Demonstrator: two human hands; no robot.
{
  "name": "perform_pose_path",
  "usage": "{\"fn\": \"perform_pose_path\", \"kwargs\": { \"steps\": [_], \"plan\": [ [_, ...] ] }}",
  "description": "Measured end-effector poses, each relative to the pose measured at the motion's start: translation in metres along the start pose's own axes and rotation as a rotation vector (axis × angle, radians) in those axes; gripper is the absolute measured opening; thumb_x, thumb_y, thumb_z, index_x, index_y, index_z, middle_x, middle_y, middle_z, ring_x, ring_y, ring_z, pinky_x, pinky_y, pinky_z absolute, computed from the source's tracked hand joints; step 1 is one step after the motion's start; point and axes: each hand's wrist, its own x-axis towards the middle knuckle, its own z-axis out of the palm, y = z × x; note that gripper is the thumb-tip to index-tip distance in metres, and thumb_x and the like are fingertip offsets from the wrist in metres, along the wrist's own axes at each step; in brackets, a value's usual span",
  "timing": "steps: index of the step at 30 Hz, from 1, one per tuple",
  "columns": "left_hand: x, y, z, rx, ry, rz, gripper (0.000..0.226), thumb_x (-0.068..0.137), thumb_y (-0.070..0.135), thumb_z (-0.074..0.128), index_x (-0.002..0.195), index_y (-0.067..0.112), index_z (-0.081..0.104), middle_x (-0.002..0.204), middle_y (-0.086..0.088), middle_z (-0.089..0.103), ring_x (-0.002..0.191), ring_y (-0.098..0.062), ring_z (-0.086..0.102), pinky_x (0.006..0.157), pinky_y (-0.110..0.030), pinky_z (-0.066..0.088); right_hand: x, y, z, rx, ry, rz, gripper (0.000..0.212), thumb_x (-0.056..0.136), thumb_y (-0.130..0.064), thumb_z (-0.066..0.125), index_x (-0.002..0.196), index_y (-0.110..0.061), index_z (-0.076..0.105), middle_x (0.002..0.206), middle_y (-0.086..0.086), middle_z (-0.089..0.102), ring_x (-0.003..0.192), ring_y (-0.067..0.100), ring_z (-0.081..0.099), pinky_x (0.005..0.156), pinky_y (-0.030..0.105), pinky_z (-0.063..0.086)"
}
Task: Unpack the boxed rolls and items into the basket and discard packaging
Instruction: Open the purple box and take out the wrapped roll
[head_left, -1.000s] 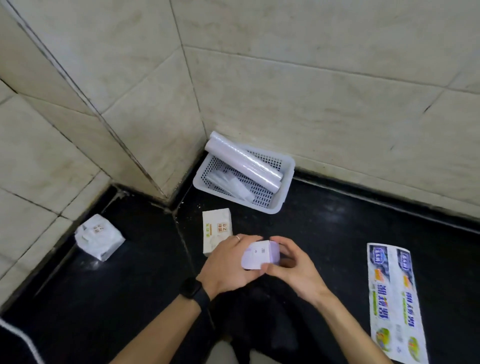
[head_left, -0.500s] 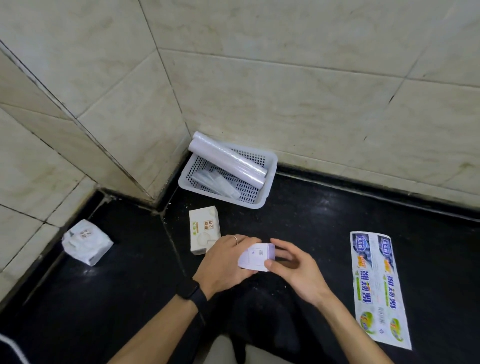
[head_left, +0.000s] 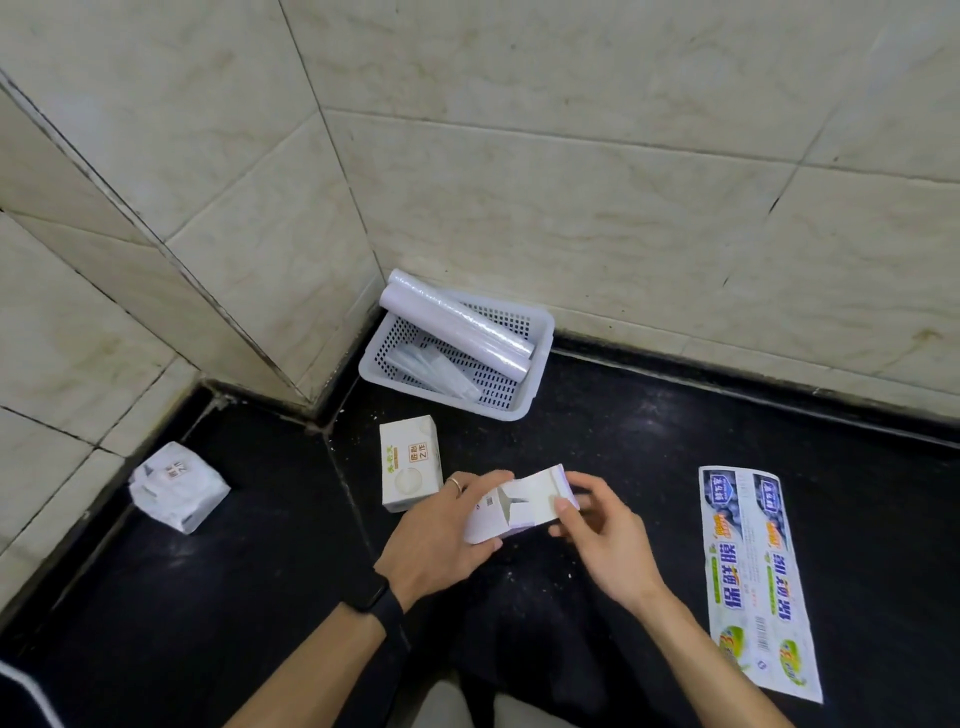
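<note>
A small white and lilac carton (head_left: 511, 506) is held over the black floor between both hands. My left hand (head_left: 441, 540) grips its left end and my right hand (head_left: 597, 535) pinches its right end, where a flap stands lifted. Beyond them, a white perforated basket (head_left: 540, 358) sits in the tiled corner with two clear-wrapped rolls (head_left: 457, 325) lying across it and a clear packet (head_left: 434, 366) inside. A cream boxed item (head_left: 410, 462) lies on the floor just left of my left hand.
A flattened printed wrapper (head_left: 756, 577) lies on the floor to the right. A crumpled white package (head_left: 176, 486) rests at the left by the wall base. Tiled walls close off the back and left.
The carton has been turned in my hands and its end flap now stands lifted. The view has shifted, so everything sits further right in the frame.
</note>
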Motion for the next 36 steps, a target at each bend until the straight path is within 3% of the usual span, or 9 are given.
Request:
{"fn": "perform_pose_path", "kwargs": {
  "steps": [3, 6, 9, 14, 17, 21, 25, 29, 36],
  "plan": [
    [0.003, 0.005, -0.001, 0.059, -0.005, 0.070, 0.069, 0.088, 0.043, 0.065, 0.143, 0.051, 0.025, 0.137, 0.009, 0.035, 0.112, -0.007, 0.051, 0.089, -0.016, 0.041, 0.000, 0.001, 0.003, -0.058, 0.119, -0.080, 0.023, 0.097, -0.023, 0.061, 0.115, -0.038, 0.060, 0.095, -0.017, 0.072, 0.079, 0.006, 0.071, 0.074, 0.015, 0.053],
    [0.008, 0.009, -0.003, 0.021, -0.010, 0.076, 0.069, 0.084, 0.037, 0.070, 0.138, 0.048, 0.029, 0.133, 0.011, 0.033, 0.116, -0.005, 0.045, 0.097, -0.018, 0.041, 0.005, 0.006, 0.005, 0.059, 0.159, -0.017, 0.016, 0.101, -0.029, 0.054, 0.104, -0.033, 0.070, 0.080, -0.003, 0.073, 0.073, 0.011, 0.069, 0.074, 0.030, 0.057],
    [0.011, 0.014, -0.003, -0.071, -0.001, 0.079, 0.066, 0.079, 0.037, 0.074, 0.130, 0.051, 0.034, 0.126, 0.018, 0.034, 0.110, 0.001, 0.045, 0.093, -0.014, 0.040, 0.010, 0.011, 0.007, 0.178, 0.030, 0.137, 0.020, 0.100, -0.028, 0.055, 0.105, -0.025, 0.074, 0.082, 0.008, 0.075, 0.070, 0.015, 0.066, 0.075, 0.040, 0.057],
    [0.012, 0.023, 0.005, -0.137, 0.045, 0.096, 0.067, 0.074, 0.036, 0.077, 0.128, 0.049, 0.038, 0.126, 0.020, 0.039, 0.110, 0.002, 0.050, 0.095, -0.018, 0.045, 0.011, 0.010, 0.012, 0.158, -0.179, 0.278, 0.021, 0.098, -0.025, 0.055, 0.107, -0.030, 0.073, 0.093, -0.007, 0.077, 0.079, 0.006, 0.069, 0.074, 0.025, 0.052],
    [0.014, 0.023, 0.007, -0.114, 0.028, 0.071, 0.069, 0.076, 0.036, 0.077, 0.131, 0.049, 0.037, 0.128, 0.019, 0.038, 0.111, 0.001, 0.050, 0.094, -0.017, 0.044, 0.010, 0.018, 0.006, 0.120, 0.011, 0.144, 0.028, 0.091, -0.025, 0.069, 0.119, -0.029, 0.066, 0.107, -0.010, 0.071, 0.090, 0.004, 0.067, 0.077, 0.014, 0.051],
    [0.017, 0.022, 0.004, -0.058, -0.006, 0.013, 0.076, 0.079, 0.039, 0.073, 0.139, 0.050, 0.028, 0.129, 0.018, 0.038, 0.111, -0.004, 0.052, 0.091, -0.022, 0.049, 0.000, 0.022, -0.010, -0.205, 0.309, -0.207, 0.031, 0.090, -0.028, 0.071, 0.120, -0.035, 0.064, 0.119, -0.021, 0.059, 0.113, -0.001, 0.052, 0.096, 0.012, 0.041],
    [0.021, 0.028, 0.005, -0.077, -0.032, -0.035, 0.085, 0.081, 0.042, 0.072, 0.143, 0.052, 0.016, 0.138, 0.013, 0.040, 0.119, -0.009, 0.053, 0.094, -0.033, 0.051, -0.011, 0.022, -0.014, -0.426, 0.196, -0.398, 0.044, 0.092, -0.037, 0.067, 0.135, -0.036, 0.057, 0.141, -0.019, 0.047, 0.133, 0.001, 0.036, 0.109, 0.011, 0.027],
    [0.022, 0.034, 0.007, -0.090, -0.034, -0.011, 0.082, 0.081, 0.048, 0.072, 0.142, 0.047, 0.017, 0.141, 0.012, 0.045, 0.120, -0.009, 0.054, 0.097, -0.035, 0.050, -0.015, 0.029, -0.011, -0.435, 0.033, -0.342, 0.052, 0.090, -0.043, 0.064, 0.139, -0.044, 0.048, 0.149, -0.026, 0.036, 0.141, -0.001, 0.023, 0.113, 0.015, 0.021],
    [0.020, 0.039, 0.005, -0.095, -0.005, -0.033, 0.047, 0.085, 0.046, 0.069, 0.114, 0.039, 0.033, 0.124, 0.013, 0.052, 0.110, -0.010, 0.058, 0.088, -0.029, 0.052, -0.013, 0.032, -0.010, -0.291, 0.175, -0.364, 0.026, 0.086, -0.015, 0.074, 0.098, -0.034, 0.061, 0.116, -0.021, 0.061, 0.113, 0.006, 0.058, 0.094, 0.022, 0.046]
  ]
}}
